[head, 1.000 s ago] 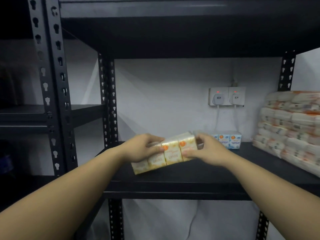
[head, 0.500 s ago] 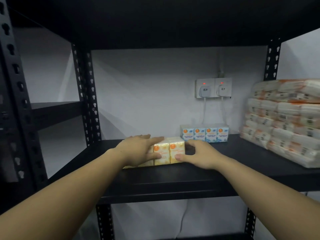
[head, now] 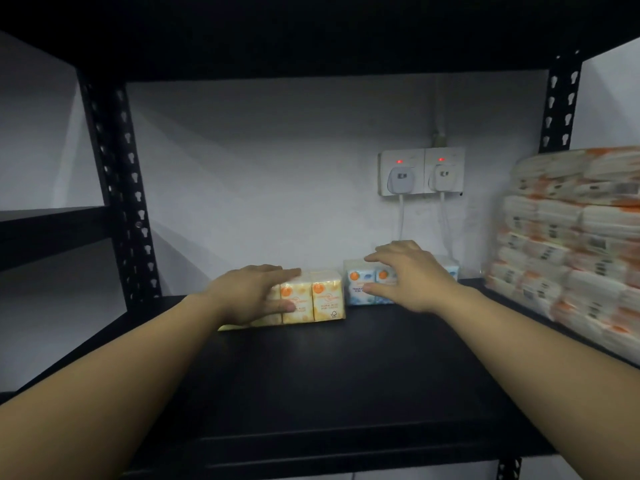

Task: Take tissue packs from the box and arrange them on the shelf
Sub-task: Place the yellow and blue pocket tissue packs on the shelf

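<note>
Head view: The yellow tissue pack [head: 311, 299] stands upright on the black shelf [head: 346, 375], near the back wall and well in from the front edge. Immediately to its right, touching or nearly touching, stands the blue tissue pack [head: 362, 287], also at the rear of the shelf.

The left hand [head: 249, 296] grips the left portion of the yellow tissue pack: the upper fingers [head: 284, 271] lie along the top edge, while the thumb presses the front face. The right part of the pack's front is exposed.

The right hand [head: 412, 275] is positioned over the blue tissue pack with the fingers spread and lightly bent. Contact with the pack cannot be confirmed; the hand covers most of the pack, and no closed grip is visible.

At the right end of the shelf sits a tall stack of wrapped tissue bundles [head: 571, 237], well apart from both packs. On the wall behind, a double socket [head: 420, 171] shows two red lights, with two white plugs inserted. A black perforated upright [head: 117, 188] stands at the left rear.
</note>
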Demonstrator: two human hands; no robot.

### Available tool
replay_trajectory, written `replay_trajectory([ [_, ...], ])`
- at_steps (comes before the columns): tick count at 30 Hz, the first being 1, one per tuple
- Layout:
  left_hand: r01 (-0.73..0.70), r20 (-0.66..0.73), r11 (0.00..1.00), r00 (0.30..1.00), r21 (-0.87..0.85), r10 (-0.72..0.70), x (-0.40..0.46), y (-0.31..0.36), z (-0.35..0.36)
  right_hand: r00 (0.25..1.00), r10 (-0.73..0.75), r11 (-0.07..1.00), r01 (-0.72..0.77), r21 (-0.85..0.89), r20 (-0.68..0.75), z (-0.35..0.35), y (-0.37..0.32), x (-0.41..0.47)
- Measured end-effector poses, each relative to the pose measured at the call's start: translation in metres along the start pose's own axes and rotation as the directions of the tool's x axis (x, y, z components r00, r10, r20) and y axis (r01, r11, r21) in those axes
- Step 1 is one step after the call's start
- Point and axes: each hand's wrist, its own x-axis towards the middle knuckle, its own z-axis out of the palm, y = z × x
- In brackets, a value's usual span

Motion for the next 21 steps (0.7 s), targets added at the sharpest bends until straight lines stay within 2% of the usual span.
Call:
replay_trajectory([
  [5, 0.025, -0.014, 1.000, 1.000, -0.010, -0.025, 0.032, -0.015, 0.010, 0.985, 0.058, 0.998, -0.052, -0.044, 0.164, 0.020, 0.031, 0.017],
  [10, 0.010, -0.036, 1.000, 0.999, -0.006, -0.011, 0.056, -0.017, 0.015, 0.994, 0.046, 0.999, -0.044, -0.027, 0.102, 0.035, 0.045, 0.026],
  [18, -0.033, -0.049, 0.999, 0.998, 0.010, 0.034, 0.078, -0.017, 0.020, 0.989, 0.054, 0.998, -0.051, -0.025, 0.135, 0.036, 0.048, 0.041],
  [21, -0.061, -0.114, 0.998, 0.991, 0.022, 0.063, 0.082, -0.020, 0.024, 0.993, 0.056, 0.998, -0.052, -0.033, 0.108, 0.042, 0.051, 0.043],
])
